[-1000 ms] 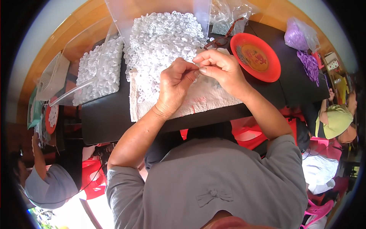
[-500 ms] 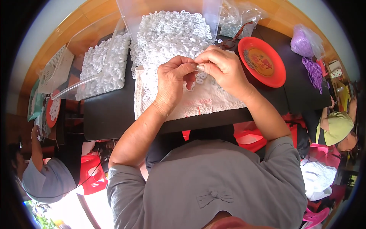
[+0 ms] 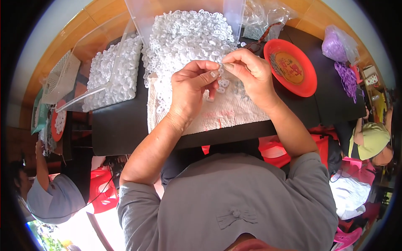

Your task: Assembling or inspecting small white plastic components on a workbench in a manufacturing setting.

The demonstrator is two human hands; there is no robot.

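1. A small white ring piece [image 3: 220,71] sits pinched between the fingertips of the left hand [image 3: 190,90] and the right hand [image 3: 247,73], held just above the white cloth [image 3: 234,111] on the black table [image 3: 121,125].
2. Both hands have their fingers closed on that piece, thumbs and forefingers meeting.
3. Behind the hands, a heap of white rings [image 3: 188,35] spills from a clear plastic bin [image 3: 144,16] onto the cloth.
4. To the left, a second clear tray [image 3: 90,94] holds more white rings.
5. To the right lies a red plate [image 3: 291,69] with a printed centre; a clear bag [image 3: 261,21] lies behind it.
6. Far right, a bag of purple pieces [image 3: 337,44] rests on the table.
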